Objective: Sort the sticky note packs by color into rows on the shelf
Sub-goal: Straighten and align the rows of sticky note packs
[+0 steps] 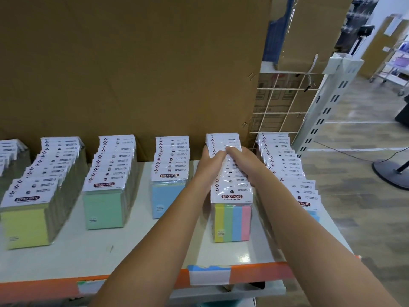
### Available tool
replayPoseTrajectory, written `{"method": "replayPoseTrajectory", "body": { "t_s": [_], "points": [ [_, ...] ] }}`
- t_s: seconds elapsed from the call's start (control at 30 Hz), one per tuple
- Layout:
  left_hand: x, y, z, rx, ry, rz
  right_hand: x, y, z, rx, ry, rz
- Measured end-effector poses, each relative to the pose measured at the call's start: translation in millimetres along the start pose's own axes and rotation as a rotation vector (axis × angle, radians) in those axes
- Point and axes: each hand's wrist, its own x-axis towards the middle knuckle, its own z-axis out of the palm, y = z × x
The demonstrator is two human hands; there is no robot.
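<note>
Item: multicolour packs (231, 220), row running between both grips.
Left grip (210, 161): clamped on the packs' tops.
Right grip (242, 161): likewise clamped.
Handling: likely light, film slippery; take by block sides.

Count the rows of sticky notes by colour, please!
Yellow row: 1
Green row: 1
Blue row: 1
Striped row: 1
Colour unclear: 2 (far-left row, far-right row)
Total: 6 rows
</note>
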Motion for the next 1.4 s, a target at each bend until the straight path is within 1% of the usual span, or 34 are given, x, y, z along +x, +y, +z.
{"method": "replayPoseTrajectory", "body": {
  "t_s": [0.1, 0.3, 0.43, 0.53, 0.67, 0.77, 0.83, 0.97, 1.07, 1.17, 1.23, 1.3, 1.33, 1.4],
  "points": [
    [1, 0, -1, 0.002, 0.007, -0.005, 0, -1, 2, -0.03, 0.005, 0.002],
    [1, 6, -3, 0.044, 0.068, -0.034, 0, -2, 0, 0.115, 0.021, 0.096],
    [-3, 13, -1, 0.048, 0.022, -0.05, -3, -5, 0, 0.14, -0.028, 0.105],
    [-10, 18, -1, 0.08, 0.042, -0.045, -12, -9, 1, 0.163, 0.003, 0.15],
    [-30, 18, -3, 0.207, 0.121, -0.016, -32, -7, 3, 0.071, 0.094, 0.099],
    [-50, -1, -7, 0.276, 0.162, 0.007, -54, 7, 4, 0.059, 0.116, 0.049],
    [-63, -16, -8, 0.24, 0.141, 0.037, -66, 19, 5, 0.054, 0.119, 0.021],
    [-76, -28, 0, 0.042, 0.032, 0.037, -78, 34, 16, 0.163, 0.092, 0.019],
    [-79, -28, 5, -0.026, 0.048, 0.034, -81, 37, 19, 0.236, 0.105, 0.028],
    [-84, -29, 5, -0.042, 0.108, 0.024, -89, 42, 17, 0.291, 0.116, 0.014],
    [-92, -37, 1, 0.011, 0.125, 0.035, -102, 50, 20, 0.251, 0.116, -0.03],
    [-107, -49, -5, 0.116, 0.079, 0.078, -117, 65, 22, 0.195, 0.093, -0.083],
    [-116, -55, -9, 0.182, 0.032, 0.098, -124, 72, 21, 0.111, 0.094, -0.115],
    [-130, -65, -16, 0.348, -0.072, 0.141, -136, 83, 15, -0.141, 0.107, -0.17]
  ]
}}
